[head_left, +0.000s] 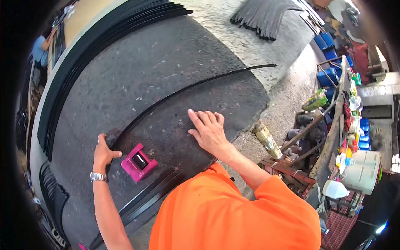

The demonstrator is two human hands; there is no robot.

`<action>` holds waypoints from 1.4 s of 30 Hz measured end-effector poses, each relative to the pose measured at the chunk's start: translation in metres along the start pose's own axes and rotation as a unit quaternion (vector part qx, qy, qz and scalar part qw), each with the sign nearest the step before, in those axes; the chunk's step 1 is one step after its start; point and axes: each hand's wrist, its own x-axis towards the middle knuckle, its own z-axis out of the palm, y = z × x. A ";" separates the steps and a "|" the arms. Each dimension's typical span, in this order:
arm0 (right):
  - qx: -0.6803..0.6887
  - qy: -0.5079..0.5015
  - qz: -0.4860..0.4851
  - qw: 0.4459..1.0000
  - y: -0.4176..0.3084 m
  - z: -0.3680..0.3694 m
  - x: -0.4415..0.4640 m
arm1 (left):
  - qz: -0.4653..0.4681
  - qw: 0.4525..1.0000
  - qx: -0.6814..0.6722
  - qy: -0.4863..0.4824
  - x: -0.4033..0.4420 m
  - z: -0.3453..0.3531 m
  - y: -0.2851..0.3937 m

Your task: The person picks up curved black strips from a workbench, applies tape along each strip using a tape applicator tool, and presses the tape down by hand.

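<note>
A long thin black strip [179,91] lies curved across the dark work surface [137,71]. At its near left end is my left hand [105,153], thumb spread from the fingers; the strip's end passes between thumb and fingers. My right hand [209,130] rests over the surface with its fingers apart and nothing in it, to the right of the strip and not touching it. Just right of my left hand sits a pink tool [138,163] with a black centre. Several dark strips [152,193] lie near the surface's front edge, by my orange shirt.
Long rows of black strips [79,66] line the far left side, and another bundle [266,16] lies at the top. Blue containers [327,77], wooden poles and a white jug [334,189] stand at the right. A person in blue [39,51] is at the upper left.
</note>
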 end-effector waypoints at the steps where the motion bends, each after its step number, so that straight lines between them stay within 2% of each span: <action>1: -0.001 0.003 0.004 1.000 0.000 -0.001 -0.002 | 0.000 1.000 0.003 -0.003 0.001 0.000 0.001; 12: 0.017 0.019 0.022 0.999 0.006 0.002 -0.019 | 0.002 1.000 -0.010 -0.009 0.003 -0.001 0.000; 14: -0.009 -0.018 0.050 0.999 0.004 0.002 -0.016 | 0.050 0.998 -0.042 0.018 0.000 0.000 0.001; 15: -0.021 -0.035 0.054 0.998 0.003 0.001 -0.014 | 0.044 0.998 -0.035 0.005 -0.003 -0.006 0.011; 16: -0.031 -0.016 0.047 0.998 0.002 0.002 -0.014 | 0.061 0.998 -0.026 0.012 0.000 -0.004 0.004; 23: -0.057 0.009 0.005 0.998 0.012 0.024 -0.022 | 0.010 1.000 0.000 0.001 0.002 0.005 -0.011; 29: -0.083 0.011 -0.001 0.996 0.012 0.028 -0.023 | 0.038 0.997 -0.043 0.041 -0.012 0.011 -0.025; 32: -0.081 0.006 0.006 0.997 0.012 0.027 -0.022 | 0.087 0.995 -0.043 0.037 -0.018 0.007 -0.036; 33: -0.076 0.001 0.014 0.997 0.009 0.026 -0.024 | 0.127 0.987 -0.094 0.005 -0.018 -0.002 -0.047; 35: -0.073 -0.005 0.038 0.997 -0.015 0.011 -0.030 | 0.123 0.953 -0.277 0.012 -0.030 -0.016 -0.075; 36: -0.072 -0.006 0.050 0.996 -0.027 0.003 -0.031 | 0.121 0.937 -0.322 0.055 -0.038 -0.019 -0.100; 39: -0.061 0.008 0.005 0.998 -0.085 -0.008 -0.055 | 0.112 0.923 -0.336 0.147 -0.107 -0.052 -0.173; 42: -0.006 -0.032 -0.021 0.999 -0.170 0.007 -0.083 | 0.070 0.907 -0.376 0.175 -0.164 -0.045 -0.270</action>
